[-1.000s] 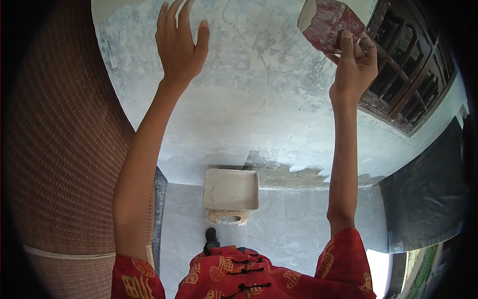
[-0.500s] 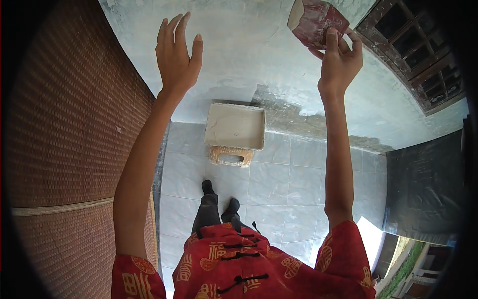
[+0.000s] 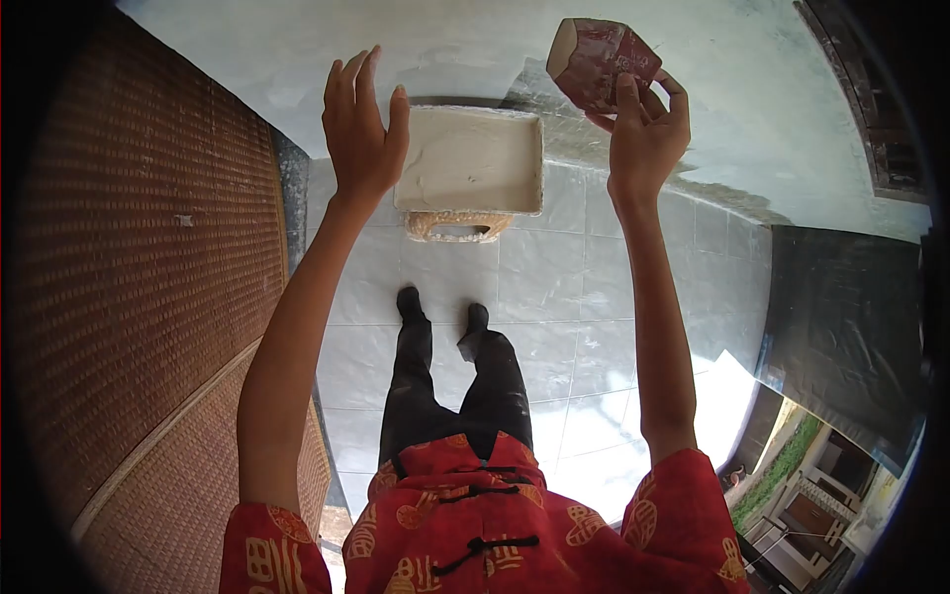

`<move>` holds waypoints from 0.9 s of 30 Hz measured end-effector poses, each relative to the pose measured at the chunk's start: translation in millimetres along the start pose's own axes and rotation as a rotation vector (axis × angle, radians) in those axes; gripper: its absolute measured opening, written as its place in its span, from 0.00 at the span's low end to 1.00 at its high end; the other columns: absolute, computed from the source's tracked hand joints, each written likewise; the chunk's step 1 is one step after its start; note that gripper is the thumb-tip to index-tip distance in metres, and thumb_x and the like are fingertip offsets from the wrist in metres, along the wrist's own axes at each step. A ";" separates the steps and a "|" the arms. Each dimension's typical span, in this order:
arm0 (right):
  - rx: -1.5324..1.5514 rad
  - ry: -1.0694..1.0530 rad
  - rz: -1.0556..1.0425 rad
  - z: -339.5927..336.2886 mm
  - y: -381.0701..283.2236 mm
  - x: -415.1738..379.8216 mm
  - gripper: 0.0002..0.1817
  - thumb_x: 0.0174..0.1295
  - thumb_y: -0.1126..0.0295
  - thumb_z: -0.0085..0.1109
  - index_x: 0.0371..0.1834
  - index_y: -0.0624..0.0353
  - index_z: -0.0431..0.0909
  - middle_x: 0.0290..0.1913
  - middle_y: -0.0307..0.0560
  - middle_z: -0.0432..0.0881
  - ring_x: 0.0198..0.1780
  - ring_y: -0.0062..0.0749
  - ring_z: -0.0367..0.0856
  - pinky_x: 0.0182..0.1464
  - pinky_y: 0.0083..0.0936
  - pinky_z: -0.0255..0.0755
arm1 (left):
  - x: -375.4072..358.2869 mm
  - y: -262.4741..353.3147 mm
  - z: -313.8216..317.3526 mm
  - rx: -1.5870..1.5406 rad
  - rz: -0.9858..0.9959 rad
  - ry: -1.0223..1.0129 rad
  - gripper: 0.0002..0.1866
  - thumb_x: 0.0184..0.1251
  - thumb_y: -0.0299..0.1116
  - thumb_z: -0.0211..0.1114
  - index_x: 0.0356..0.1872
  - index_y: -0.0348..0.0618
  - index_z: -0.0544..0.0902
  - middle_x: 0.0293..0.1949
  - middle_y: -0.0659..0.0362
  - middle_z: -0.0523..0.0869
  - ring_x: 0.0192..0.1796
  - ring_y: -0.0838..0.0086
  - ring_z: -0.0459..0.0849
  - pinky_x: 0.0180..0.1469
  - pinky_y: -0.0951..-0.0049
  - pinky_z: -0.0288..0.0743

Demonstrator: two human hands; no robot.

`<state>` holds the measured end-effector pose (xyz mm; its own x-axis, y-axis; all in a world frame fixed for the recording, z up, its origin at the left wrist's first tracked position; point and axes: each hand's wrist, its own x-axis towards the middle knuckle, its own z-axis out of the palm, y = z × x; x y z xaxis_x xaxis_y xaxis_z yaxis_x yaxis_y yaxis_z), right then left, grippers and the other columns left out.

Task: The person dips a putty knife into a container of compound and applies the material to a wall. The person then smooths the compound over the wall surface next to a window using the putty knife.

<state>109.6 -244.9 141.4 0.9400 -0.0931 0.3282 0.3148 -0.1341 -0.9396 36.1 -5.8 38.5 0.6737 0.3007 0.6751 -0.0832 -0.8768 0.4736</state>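
My left hand [image 3: 366,134] is raised with its fingers apart and nothing in it, just left of a shallow rectangular tray [image 3: 470,163] of pale, smooth paste. In my right hand [image 3: 648,139] is a dark red, scuffed block-like object [image 3: 602,64] with a pale end face, gripped between thumb and fingers. That object is up near the pale, patchy wall [image 3: 722,59]; whether it touches the wall I cannot tell. Under the tray stands a paste-smeared stool [image 3: 457,227] with an oval opening.
A woven brown mat wall [image 3: 168,257] runs along the left. Grey floor tiles [image 3: 534,277] lie below, with my feet on them. At the right hang dark sheeting [image 3: 841,327] and, higher up, a wooden window frame [image 3: 881,119].
The view has tilted down, so the tray and stool appear higher and more of my legs shows. My right hand, still holding the red object, sits slightly lower and further left in view.
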 end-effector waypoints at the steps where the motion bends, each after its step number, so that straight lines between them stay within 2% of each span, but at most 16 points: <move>1: -0.012 -0.005 0.021 0.6 15.7 -5.9 0.17 0.70 0.74 0.60 0.56 0.70 0.69 0.44 0.61 0.87 0.39 0.32 0.89 0.36 0.29 0.89 | -14.0 -4.5 7.9 0.002 -0.025 -0.041 0.28 0.74 0.40 0.56 0.72 0.44 0.68 0.70 0.49 0.70 0.77 0.46 0.59 0.74 0.46 0.55; 8: -0.125 -0.094 0.193 -11.7 123.0 -36.3 0.17 0.68 0.74 0.61 0.57 0.68 0.71 0.43 0.58 0.89 0.42 0.33 0.89 0.38 0.28 0.87 | -104.4 -17.3 60.8 0.009 -0.212 -0.175 0.29 0.75 0.42 0.54 0.73 0.43 0.66 0.71 0.47 0.68 0.77 0.45 0.58 0.74 0.44 0.54; 10: -0.308 -0.151 0.101 -14.9 155.2 -43.7 0.16 0.67 0.74 0.62 0.56 0.65 0.75 0.43 0.56 0.89 0.42 0.33 0.90 0.41 0.28 0.83 | -128.4 -15.9 74.7 0.012 -0.263 -0.212 0.29 0.75 0.42 0.54 0.73 0.44 0.65 0.71 0.47 0.68 0.77 0.45 0.58 0.74 0.44 0.54; 13: -0.419 -0.207 0.082 -16.2 191.0 -58.1 0.15 0.66 0.74 0.63 0.55 0.63 0.79 0.43 0.55 0.90 0.42 0.34 0.90 0.43 0.28 0.79 | -163.3 -13.2 90.1 0.017 -0.367 -0.273 0.29 0.76 0.41 0.54 0.74 0.43 0.64 0.72 0.45 0.66 0.77 0.45 0.57 0.75 0.45 0.52; 17: -0.512 -0.326 0.019 -14.8 232.9 -72.8 0.15 0.66 0.76 0.60 0.56 0.61 0.80 0.44 0.57 0.89 0.46 0.41 0.90 0.46 0.32 0.81 | -208.4 -19.6 111.7 0.048 -0.482 -0.328 0.29 0.77 0.39 0.53 0.74 0.40 0.63 0.72 0.43 0.65 0.76 0.46 0.58 0.77 0.48 0.51; 18: -0.521 -0.352 0.012 -13.3 243.5 -76.2 0.15 0.66 0.76 0.59 0.56 0.59 0.80 0.44 0.58 0.89 0.47 0.45 0.90 0.47 0.34 0.81 | -215.9 -20.8 115.5 0.052 -0.492 -0.333 0.29 0.77 0.39 0.53 0.74 0.40 0.63 0.72 0.43 0.65 0.76 0.46 0.58 0.77 0.48 0.51; 21: -0.559 -0.430 0.006 -8.3 273.6 -88.1 0.15 0.66 0.77 0.58 0.55 0.58 0.81 0.42 0.58 0.89 0.46 0.48 0.90 0.47 0.36 0.82 | -236.8 -23.8 125.8 0.032 -0.604 -0.341 0.29 0.77 0.38 0.54 0.74 0.38 0.62 0.71 0.42 0.65 0.76 0.47 0.59 0.76 0.49 0.52; 25: -0.641 -0.531 0.003 -1.2 304.1 -102.2 0.13 0.66 0.75 0.59 0.52 0.53 0.83 0.38 0.54 0.88 0.40 0.50 0.88 0.42 0.39 0.81 | -259.5 -30.3 142.8 -0.006 -0.848 -0.278 0.32 0.76 0.40 0.55 0.74 0.34 0.60 0.70 0.41 0.65 0.74 0.47 0.61 0.75 0.51 0.55; 27: -0.668 -0.572 0.016 1.9 312.2 -104.9 0.13 0.66 0.75 0.60 0.52 0.55 0.83 0.40 0.53 0.89 0.42 0.48 0.89 0.43 0.37 0.81 | -270.8 -34.0 153.6 0.009 -0.929 -0.236 0.33 0.75 0.41 0.55 0.74 0.33 0.60 0.69 0.41 0.66 0.73 0.47 0.63 0.74 0.51 0.57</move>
<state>109.5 -275.1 -186.6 0.9219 0.3845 0.0482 0.3263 -0.7031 -0.6318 -30.7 -115.1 -247.3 0.5983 0.7950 -0.1003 0.5638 -0.3287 0.7577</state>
